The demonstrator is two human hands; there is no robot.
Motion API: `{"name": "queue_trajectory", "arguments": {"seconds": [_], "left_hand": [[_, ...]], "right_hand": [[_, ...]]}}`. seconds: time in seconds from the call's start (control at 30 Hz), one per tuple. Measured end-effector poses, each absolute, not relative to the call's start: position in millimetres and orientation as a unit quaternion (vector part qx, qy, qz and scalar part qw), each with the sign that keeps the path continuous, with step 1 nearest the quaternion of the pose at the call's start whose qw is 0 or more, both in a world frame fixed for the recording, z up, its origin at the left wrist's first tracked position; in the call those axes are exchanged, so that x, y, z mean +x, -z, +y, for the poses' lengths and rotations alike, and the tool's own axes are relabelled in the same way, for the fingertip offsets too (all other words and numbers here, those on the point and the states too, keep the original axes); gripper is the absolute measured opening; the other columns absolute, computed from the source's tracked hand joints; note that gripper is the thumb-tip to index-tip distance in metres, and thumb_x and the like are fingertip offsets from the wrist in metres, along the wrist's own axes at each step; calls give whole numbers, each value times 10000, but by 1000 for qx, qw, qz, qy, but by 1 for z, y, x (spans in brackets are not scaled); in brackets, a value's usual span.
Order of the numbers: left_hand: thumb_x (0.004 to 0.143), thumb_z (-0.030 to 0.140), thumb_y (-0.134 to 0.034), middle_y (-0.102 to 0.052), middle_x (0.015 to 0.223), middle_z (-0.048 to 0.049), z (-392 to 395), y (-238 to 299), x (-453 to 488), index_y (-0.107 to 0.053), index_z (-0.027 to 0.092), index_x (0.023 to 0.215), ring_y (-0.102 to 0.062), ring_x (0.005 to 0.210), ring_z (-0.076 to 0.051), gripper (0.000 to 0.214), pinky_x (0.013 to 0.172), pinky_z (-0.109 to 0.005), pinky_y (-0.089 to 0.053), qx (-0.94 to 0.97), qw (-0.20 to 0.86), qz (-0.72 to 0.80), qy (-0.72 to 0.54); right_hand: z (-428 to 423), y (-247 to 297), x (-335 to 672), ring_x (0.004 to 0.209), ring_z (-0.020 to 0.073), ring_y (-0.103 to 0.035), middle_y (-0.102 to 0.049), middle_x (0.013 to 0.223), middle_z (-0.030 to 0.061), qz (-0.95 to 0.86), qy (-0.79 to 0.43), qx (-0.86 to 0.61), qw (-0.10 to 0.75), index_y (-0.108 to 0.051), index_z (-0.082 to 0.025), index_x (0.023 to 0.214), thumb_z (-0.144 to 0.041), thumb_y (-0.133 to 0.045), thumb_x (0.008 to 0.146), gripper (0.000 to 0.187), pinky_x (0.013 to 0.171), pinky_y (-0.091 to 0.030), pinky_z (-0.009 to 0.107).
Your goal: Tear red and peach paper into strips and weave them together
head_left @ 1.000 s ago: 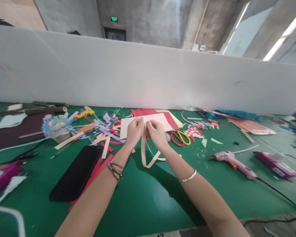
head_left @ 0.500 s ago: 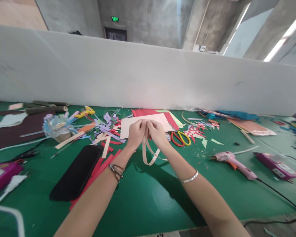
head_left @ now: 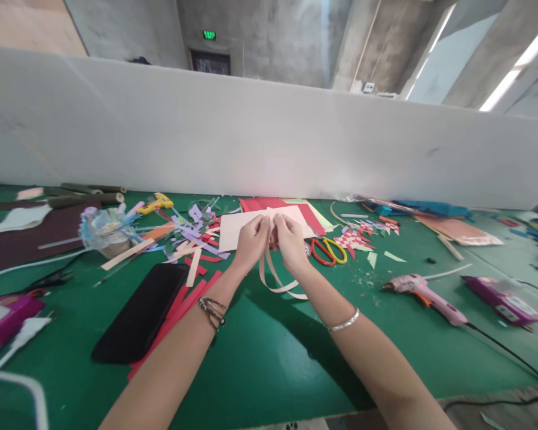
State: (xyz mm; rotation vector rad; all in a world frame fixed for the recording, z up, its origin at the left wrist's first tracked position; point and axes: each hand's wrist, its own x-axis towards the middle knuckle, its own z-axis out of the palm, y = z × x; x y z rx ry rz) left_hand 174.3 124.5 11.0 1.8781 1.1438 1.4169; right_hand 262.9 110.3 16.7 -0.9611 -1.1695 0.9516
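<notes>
Close together above the green table, my left hand (head_left: pixel 253 237) and my right hand (head_left: pixel 287 236) pinch a narrow cream paper strip (head_left: pixel 269 286). Its ends hang in loops below the fingers, and the part between the fingertips is mostly hidden. Behind my hands lies a pale pink paper sheet (head_left: pixel 231 230), on top of red paper (head_left: pixel 251 204) and light-green paper. Just right of my right hand are scissors (head_left: pixel 325 251) with red and yellow handles.
A black phone (head_left: pixel 138 313) lies over red strips at left. Coloured paper scraps (head_left: pixel 201 221) and a wrapped bundle (head_left: pixel 105 230) sit behind it. At right are a pink glue gun (head_left: pixel 430 298) and a purple device (head_left: pixel 504 301), with cables. A white partition (head_left: pixel 269 137) stands behind the table.
My fingertips have parted slightly, with my right hand shifting a little to the right. The hanging loop of the strip has swung right and spread.
</notes>
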Motion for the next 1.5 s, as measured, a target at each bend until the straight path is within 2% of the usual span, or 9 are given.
{"name": "queue_trajectory", "arguments": {"seconds": [0.13,0.33,0.6,0.83,1.0,1.1,1.2,1.33,1.5], "left_hand": [[877,311,-351,-405,499,40,123,-12,173,-384,189,558,-412,506,-110,343,496,-225,-294,678,226,440,-544],[865,278,-376,-351,479,47,120,-13,175,-320,196,528,-358,492,-108,351,484,-238,-258,653,203,459,-567],[869,306,-346,-335,508,51,122,-6,182,-300,204,540,-352,500,-104,347,490,-231,-286,619,244,466,-583],[882,340,-321,-313,504,52,122,-11,181,-283,210,553,-350,489,-101,356,481,-227,-308,616,274,462,-577],[879,414,-319,-383,453,40,121,-18,176,-323,205,520,-414,452,-107,415,458,-225,-335,678,304,420,-521],[857,371,-388,-428,479,34,121,-18,173,-382,195,529,-435,479,-112,373,474,-226,-330,699,285,411,-511],[863,324,-371,-417,486,33,121,-17,173,-402,190,534,-414,492,-115,357,480,-233,-296,689,252,428,-528],[866,294,-367,-411,493,33,119,-17,174,-404,189,546,-409,509,-118,338,487,-233,-280,671,226,442,-551],[874,291,-359,-442,537,28,115,-16,179,-401,191,575,-426,539,-118,319,512,-227,-305,650,226,445,-572]], "right_hand": [[111,-14,262,386,73,-342,-341,418,-74,-572,-389,-423,585,-367,-200,561,-413,-419,829,346,394,-263,206],[110,-11,260,455,84,-323,-342,453,-62,-612,-312,-439,579,-350,-197,545,-330,-398,838,325,452,-257,214],[107,-14,257,462,79,-288,-292,460,-67,-586,-314,-451,595,-293,-201,518,-268,-395,819,325,451,-236,214],[105,-13,257,424,74,-301,-318,440,-69,-550,-352,-441,616,-308,-204,526,-270,-397,820,313,422,-243,207],[111,-15,265,410,72,-306,-314,454,-73,-517,-368,-438,637,-309,-206,545,-313,-399,825,312,420,-266,206],[112,-17,268,427,77,-312,-313,463,-68,-534,-362,-446,621,-322,-203,547,-369,-376,840,341,439,-281,208],[110,-19,267,483,90,-351,-355,493,-50,-599,-309,-452,584,-356,-195,548,-401,-382,840,359,474,-286,212],[108,-19,265,510,99,-369,-396,513,-40,-643,-253,-459,559,-384,-191,550,-342,-382,843,330,497,-263,223],[109,-19,266,490,100,-346,-366,492,-47,-650,-232,-468,552,-351,-196,545,-289,-374,841,311,489,-240,231]]}}
